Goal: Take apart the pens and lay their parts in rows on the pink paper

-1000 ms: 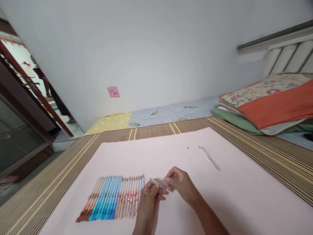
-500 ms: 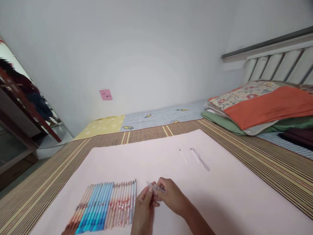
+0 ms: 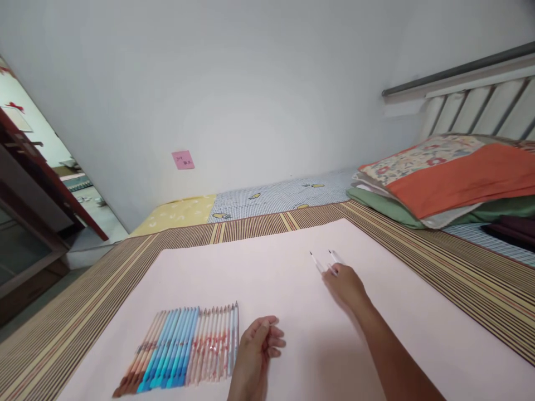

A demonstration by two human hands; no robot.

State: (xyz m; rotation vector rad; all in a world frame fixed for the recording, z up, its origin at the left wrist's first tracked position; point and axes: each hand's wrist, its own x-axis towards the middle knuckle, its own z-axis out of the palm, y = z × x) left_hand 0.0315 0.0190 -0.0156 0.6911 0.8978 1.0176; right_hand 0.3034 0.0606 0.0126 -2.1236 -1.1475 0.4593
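Near the bottom middle, my left hand has its thumb pressed to the forefinger while the other fingers curl loosely. Something small and pale shows at its fingertips, too small to name. Farther right, my right hand pinches at the lower end of a white pen refill with a dark tip. Another dark-tipped refill lies just left of that hand. Most of a clear pen barrel is hidden behind the right hand. A row of pens in brown, blue and pink lies left of my left hand.
A pale pink sheet covers the striped mat. At the right is a pile of folded cloth with an orange and floral piece. The white wall carries a pink note. A doorway opens at far left.
My hands have parted: the right one moved up and right to the refills, while the left stayed near the pens. The clear pen piece no longer shows between them. A person has left the doorway.
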